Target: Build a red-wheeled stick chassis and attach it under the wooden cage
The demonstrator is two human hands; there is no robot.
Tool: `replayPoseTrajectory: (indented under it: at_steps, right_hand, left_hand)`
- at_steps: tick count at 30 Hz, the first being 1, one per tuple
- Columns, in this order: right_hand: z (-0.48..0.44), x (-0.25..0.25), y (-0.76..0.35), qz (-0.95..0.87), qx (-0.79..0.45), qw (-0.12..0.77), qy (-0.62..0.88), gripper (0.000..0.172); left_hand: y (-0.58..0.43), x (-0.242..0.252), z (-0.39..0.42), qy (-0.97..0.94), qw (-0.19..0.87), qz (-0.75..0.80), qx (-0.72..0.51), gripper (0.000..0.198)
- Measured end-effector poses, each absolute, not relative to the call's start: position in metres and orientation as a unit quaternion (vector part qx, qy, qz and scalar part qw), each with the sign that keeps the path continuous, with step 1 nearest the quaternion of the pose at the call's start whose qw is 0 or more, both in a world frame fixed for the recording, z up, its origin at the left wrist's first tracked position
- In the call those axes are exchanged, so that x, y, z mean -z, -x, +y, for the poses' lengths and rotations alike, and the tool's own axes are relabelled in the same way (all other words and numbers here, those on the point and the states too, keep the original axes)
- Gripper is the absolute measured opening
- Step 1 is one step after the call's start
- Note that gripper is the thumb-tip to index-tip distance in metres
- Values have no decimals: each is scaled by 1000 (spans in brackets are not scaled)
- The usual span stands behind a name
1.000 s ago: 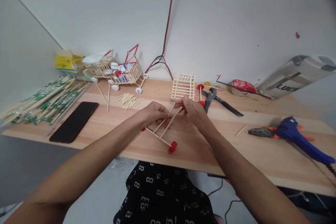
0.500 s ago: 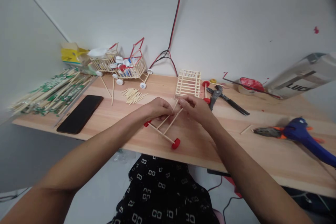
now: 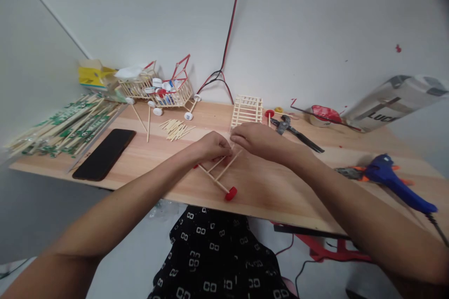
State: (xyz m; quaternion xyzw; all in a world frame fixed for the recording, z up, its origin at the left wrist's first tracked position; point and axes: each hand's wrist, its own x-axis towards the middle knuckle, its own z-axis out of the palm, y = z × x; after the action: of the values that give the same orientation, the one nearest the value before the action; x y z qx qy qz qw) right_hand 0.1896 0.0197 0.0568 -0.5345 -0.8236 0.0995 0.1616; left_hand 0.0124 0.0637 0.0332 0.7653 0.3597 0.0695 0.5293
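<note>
There: left hand [image 3: 210, 145] and right hand [image 3: 259, 140], fingers pinched on the frame [image 3: 228, 167]. Its sticks point away rightward across the counter [image 3: 266, 187], red-wheeled axle nearest.

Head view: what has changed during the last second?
The right hand has dropped from a raised pinch to lie palm-down over the far ends of the thin wooden stick frame with red wheels. The left hand still pinches its sticks; the frame stays on the light wooden table.
</note>
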Motion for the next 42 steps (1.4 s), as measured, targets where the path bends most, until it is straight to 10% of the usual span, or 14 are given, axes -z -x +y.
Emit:
replayPoseTrajectory:
  at_steps: [11, 42]
  right_hand:
    - [29, -91, -159, -843, -29, -233, 483, 25]
    - [33, -66, -163, -882, 65, -170, 435, 19]
  left_hand:
    - [-16, -31, 59, -765, 526, 363, -86, 23]
    - [-13, -30, 57, -680, 583, 427, -123, 22]
